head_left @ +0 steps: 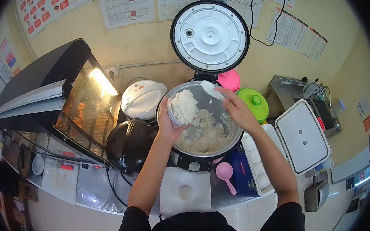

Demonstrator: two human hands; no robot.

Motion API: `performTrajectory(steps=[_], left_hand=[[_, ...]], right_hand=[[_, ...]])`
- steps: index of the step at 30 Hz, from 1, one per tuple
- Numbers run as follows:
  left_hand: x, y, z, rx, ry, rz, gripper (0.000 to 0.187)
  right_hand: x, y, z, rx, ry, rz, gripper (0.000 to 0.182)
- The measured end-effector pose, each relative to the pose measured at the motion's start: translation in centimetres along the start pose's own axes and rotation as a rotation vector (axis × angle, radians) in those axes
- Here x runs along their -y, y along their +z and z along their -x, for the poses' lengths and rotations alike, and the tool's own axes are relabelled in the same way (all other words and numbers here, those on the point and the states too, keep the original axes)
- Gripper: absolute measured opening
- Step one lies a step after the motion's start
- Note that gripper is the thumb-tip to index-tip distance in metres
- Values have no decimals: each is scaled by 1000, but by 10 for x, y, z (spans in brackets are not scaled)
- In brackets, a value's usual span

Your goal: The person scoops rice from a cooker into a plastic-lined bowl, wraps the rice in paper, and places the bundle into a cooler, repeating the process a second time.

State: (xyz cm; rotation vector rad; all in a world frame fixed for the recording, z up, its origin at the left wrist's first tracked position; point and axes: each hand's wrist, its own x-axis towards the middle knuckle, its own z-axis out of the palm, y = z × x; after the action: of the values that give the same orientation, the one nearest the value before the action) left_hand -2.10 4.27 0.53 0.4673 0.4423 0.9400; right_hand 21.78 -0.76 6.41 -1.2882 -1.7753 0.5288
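Observation:
My left hand [169,124] is wrapped around a small bowl [177,120] heaped with white rice [183,106], tilted over the left side of the big rice cooker [193,164]. In my right hand [237,107] is a white rice paddle [211,90], its blade above the far part of the pot. More cooked rice [209,132] lies in the pot, mostly toward the near side. The cooker's round lid [211,35] stands raised behind it. The bowl's lower part is partly hidden by my fingers.
A lit glass food warmer [88,103] stands at the left, beside a black cooker [130,147] and a white cooker [143,98]. To the right are a blue cooler box [243,174] with its lid up, a pink ladle [226,175] and a green-lidded container [252,102]. White paper [184,209] lies in front.

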Motion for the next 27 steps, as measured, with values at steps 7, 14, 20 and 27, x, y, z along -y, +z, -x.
performTrajectory(steps=[7,14,20,27], left_hand=[[15,4,-3,-69,72,-146,54],[16,-4,-9,-75,41,-380,54],[3,-8,-6,-102,-103,-388,59],[-3,0,2,-105,-121,-590,61]], right_hand=[[24,57,31,207,134,-110,33],[-2,66,35,159,141,-143,31],[-41,65,32,-28,254,-222,34],[21,38,35,20,76,-16,39]])
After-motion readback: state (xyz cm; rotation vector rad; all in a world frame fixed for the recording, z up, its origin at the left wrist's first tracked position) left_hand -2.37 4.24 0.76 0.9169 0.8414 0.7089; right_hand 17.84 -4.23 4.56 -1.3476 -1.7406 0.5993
